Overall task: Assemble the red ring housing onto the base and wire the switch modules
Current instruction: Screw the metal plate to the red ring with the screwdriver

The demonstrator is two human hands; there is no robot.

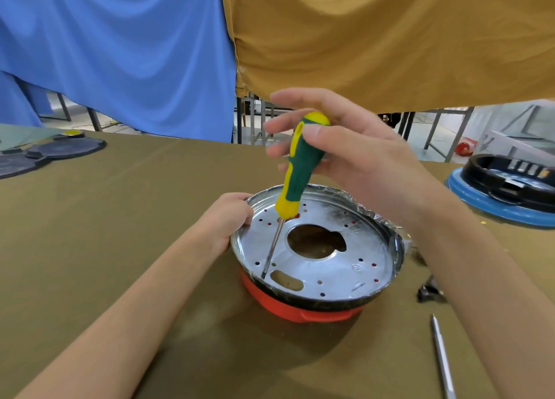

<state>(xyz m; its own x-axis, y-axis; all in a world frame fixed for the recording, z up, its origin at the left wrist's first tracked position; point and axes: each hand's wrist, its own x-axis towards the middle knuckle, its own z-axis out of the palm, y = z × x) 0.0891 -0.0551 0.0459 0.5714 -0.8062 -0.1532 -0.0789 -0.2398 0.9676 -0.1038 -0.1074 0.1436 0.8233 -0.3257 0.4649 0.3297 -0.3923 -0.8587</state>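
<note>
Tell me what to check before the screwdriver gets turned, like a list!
1. Left hand steadies the metal plate at its rim: ok, the fingers curl over the edge.
2. Right hand holds the screwdriver: ok, fingertips pinch the green and yellow handle near its top.
3. Screwdriver tip sits at a hole near the plate's front left edge: ok, but whether a screw is there: cannot tell.
4. Screwdriver stands straight up: not ok, it leans.
5. Plate sits level on the red ring housing: cannot tell, only the red front shows.
6. Second tool lies clear of the work on the table: ok.
</note>
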